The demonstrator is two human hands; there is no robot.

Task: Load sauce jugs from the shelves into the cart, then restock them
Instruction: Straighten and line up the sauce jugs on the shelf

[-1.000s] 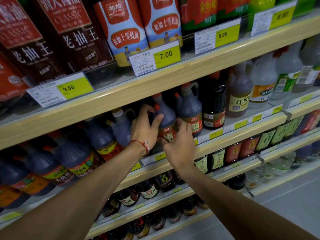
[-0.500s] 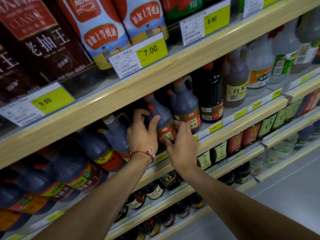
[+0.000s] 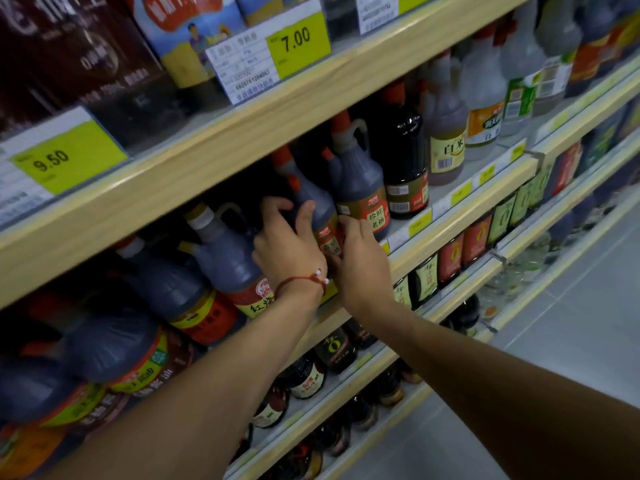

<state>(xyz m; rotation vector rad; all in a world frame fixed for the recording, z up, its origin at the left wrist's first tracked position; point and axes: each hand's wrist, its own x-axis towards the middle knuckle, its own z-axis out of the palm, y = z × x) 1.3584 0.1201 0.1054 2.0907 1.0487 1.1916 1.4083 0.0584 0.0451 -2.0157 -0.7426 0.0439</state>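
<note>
A shop aisle; the middle shelf (image 3: 457, 223) carries dark bottles. The left hand (image 3: 287, 244) curls round the jug (image 3: 317, 202) at its shoulder. The right hand (image 3: 360, 265) grips low at the label, fingers wedged against the next jug (image 3: 358, 183). The jug stands upright at the shelf's front edge, between both hands (left higher), so it likely lifts straight out toward the person.

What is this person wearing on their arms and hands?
Both forearms are bare, with no sleeves or gloves in view. The left hand has a thin red cord bracelet with small white beads at its wrist; the right hand and wrist show nothing worn.
</note>
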